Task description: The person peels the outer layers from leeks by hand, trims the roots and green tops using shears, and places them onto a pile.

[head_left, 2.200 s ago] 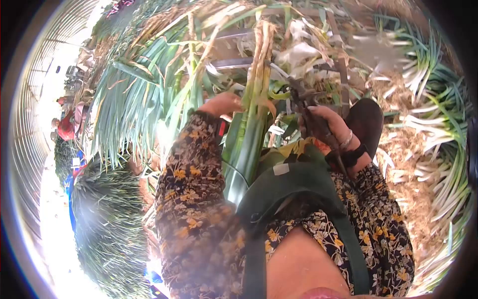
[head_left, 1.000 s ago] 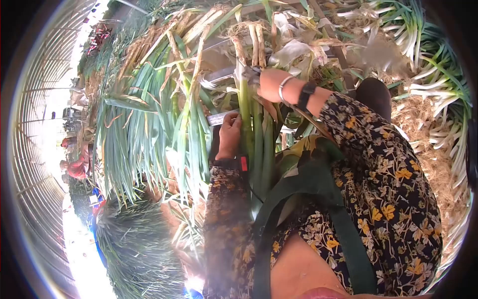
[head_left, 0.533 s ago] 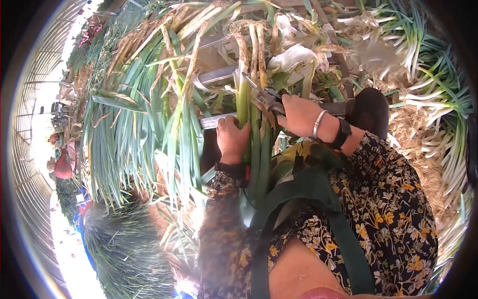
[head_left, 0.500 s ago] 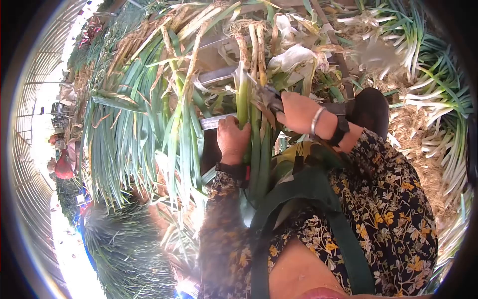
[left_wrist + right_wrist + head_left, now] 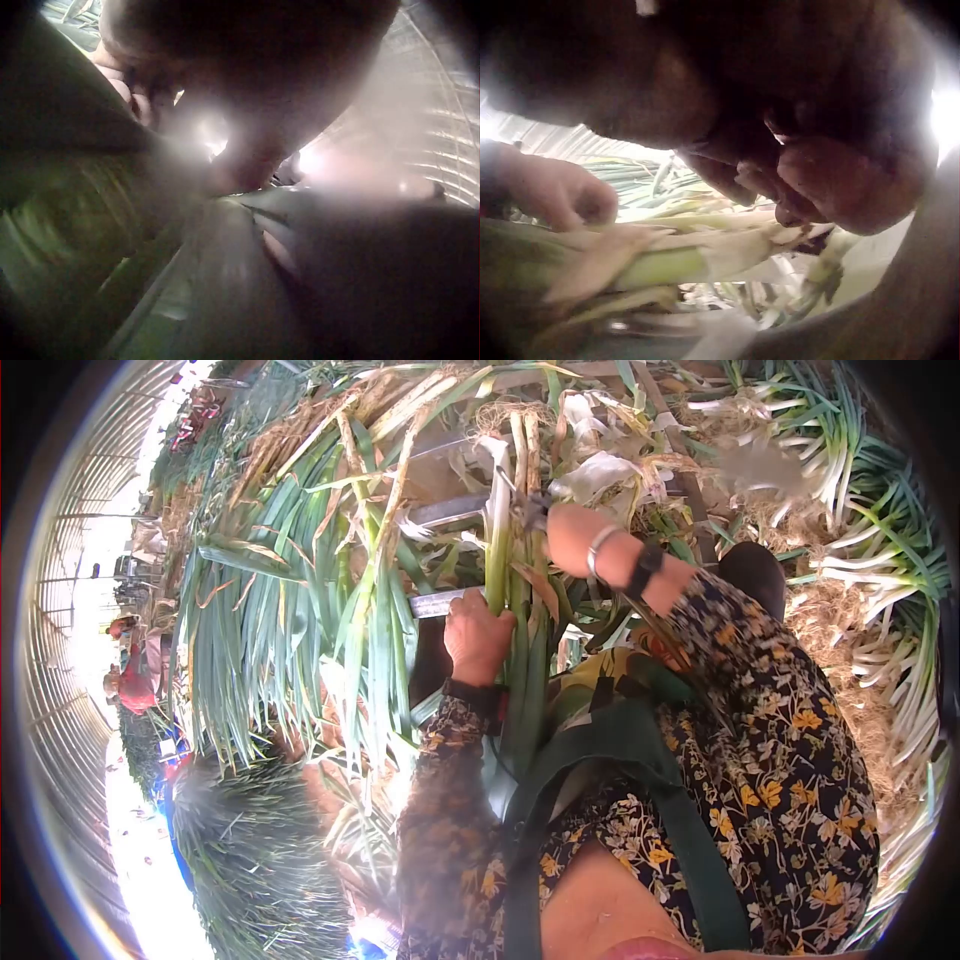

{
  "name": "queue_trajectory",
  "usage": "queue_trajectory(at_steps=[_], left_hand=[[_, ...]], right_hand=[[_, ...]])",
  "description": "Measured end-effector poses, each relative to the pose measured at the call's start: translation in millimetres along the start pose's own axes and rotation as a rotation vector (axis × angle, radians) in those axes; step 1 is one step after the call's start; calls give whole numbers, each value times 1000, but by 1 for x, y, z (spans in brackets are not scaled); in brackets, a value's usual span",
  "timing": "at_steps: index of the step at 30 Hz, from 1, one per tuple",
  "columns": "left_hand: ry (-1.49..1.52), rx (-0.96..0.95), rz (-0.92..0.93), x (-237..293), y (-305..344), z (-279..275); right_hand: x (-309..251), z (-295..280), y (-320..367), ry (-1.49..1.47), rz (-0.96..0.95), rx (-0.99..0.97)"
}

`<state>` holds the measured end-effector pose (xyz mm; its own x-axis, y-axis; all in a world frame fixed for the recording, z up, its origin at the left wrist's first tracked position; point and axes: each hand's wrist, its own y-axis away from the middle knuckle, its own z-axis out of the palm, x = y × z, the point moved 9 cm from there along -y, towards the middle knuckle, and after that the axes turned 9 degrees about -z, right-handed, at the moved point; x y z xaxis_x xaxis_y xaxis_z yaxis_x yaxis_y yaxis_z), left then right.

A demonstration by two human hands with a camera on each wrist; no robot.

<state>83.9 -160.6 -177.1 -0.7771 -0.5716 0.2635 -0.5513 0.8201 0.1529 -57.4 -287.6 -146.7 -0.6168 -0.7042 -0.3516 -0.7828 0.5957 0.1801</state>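
In the head view, my left hand [image 5: 477,638] grips a leek [image 5: 497,550] by its green part, roots pointing away from me. Its shaft is white near the top. Beside it stand more leeks [image 5: 525,450] with brown outer skin. My right hand [image 5: 578,540] holds a grey air blow gun [image 5: 528,510], its thin nozzle close beside the leek's shaft. A hose [image 5: 660,625] trails back from that hand. In the right wrist view, curled fingers [image 5: 817,180] hang over pale, loose-skinned stalks [image 5: 667,270]. Dark, hazy leaves [image 5: 75,217] fill much of the left wrist view.
A heap of untrimmed leeks [image 5: 270,630] lies at the left. Cleaned white-stemmed onions [image 5: 850,570] line the right side. Metal bars [image 5: 445,603] cross in front, with peeled skins [image 5: 600,475] around them. Another leafy pile [image 5: 260,840] sits at lower left.
My left hand has taken hold of the leek. The right hand with the blow gun has come up alongside it, and brown skin on the upper shaft has given way to white.
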Motion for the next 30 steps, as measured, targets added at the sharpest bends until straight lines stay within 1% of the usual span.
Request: queue_trajectory(at_steps=[3, 4, 5, 7, 8, 11, 12, 15, 16, 17, 19, 20, 22, 23, 24, 26, 27, 29, 30], left_hand=[[-24, -26, -5, -2, 0, 1], [-28, -27, -3, -3, -1, -1], [-31, -32, -2, -4, -1, -1], [-7, -93, -22, -11, -5, 4], [4, -121, -26, -13, -10, 6], [52, -261, -43, -15, -14, 8], [71, -223, -24, -17, -17, 4], [99, -259, -31, -33, -30, 11], [135, -293, -34, -39, -31, 12], [168, -352, -70, -49, -34, 15], [237, -473, -150, -65, -38, 22], [49, -326, -56, -65, -44, 13], [43, 57, -35, -61, -38, -9], [38, 248, -17, -56, -32, -22], [135, 160, 45, -47, -32, -21], [175, -49, 24, -25, -18, -16], [192, -150, 20, -16, -12, -10], [217, -159, 60, -11, -14, 8], [207, -167, 75, -4, -11, 13]], right_hand=[[39, -2, -41, 56, 158, 131], [48, 0, -44, 22, 169, 141], [56, 8, -40, -31, 184, 138], [40, 9, -5, -135, 216, 113], [18, -3, 8, 40, 140, 70], [27, 11, -18, -68, 130, 104], [28, 6, -28, -102, 140, 91], [46, -3, -47, -47, 253, 119], [48, -1, -51, -46, 195, 100], [51, 6, -47, -42, 181, 105], [38, 5, -18, -35, 149, 105], [36, 19, 0, -208, 155, 67], [0, 12, 47, -260, -4, 20], [-6, 17, 66, -261, 6, 44], [-10, 20, 84, -261, 16, 70], [-27, 26, 121, -292, -100, 64], [-36, 27, 135, -312, -94, 8], [-50, 26, 157, -347, -82, -95], [-51, 28, 160, -343, -74, -107]])
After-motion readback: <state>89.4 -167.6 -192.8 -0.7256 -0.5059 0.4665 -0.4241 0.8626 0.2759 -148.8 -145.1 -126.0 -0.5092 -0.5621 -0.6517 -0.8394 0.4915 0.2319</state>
